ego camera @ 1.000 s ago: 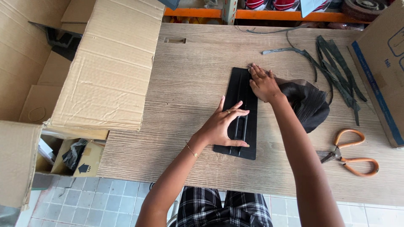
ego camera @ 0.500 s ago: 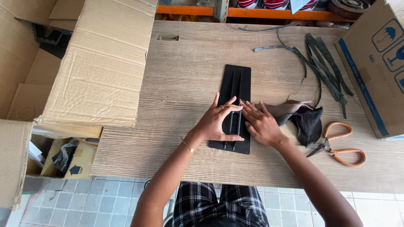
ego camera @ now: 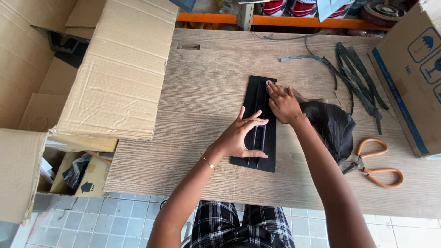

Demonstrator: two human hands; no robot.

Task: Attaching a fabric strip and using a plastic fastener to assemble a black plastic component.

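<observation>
The left hand [ego camera: 241,135] lies at the centre of the frame, fingers spread and flat, pressing down on the lower half of a black ribbed panel [ego camera: 258,96]; it grips nothing. The right hand [ego camera: 283,103], just above and to the right, is also open, its fingertips resting on the panel's right edge near the upper end; whether they pinch anything there cannot be told. The panel lies lengthwise on the wooden table [ego camera: 197,92], running from centre frame toward the top.

Right of the forearm lies a crumpled black cloth [ego camera: 333,126], and at lower right a pair of orange-handled scissors [ego camera: 376,163]. Black straps [ego camera: 353,69] lie at upper right. A brown carton with blue symbols [ego camera: 415,69] stands at the right edge. A large open cardboard box [ego camera: 119,69] fills the upper left.
</observation>
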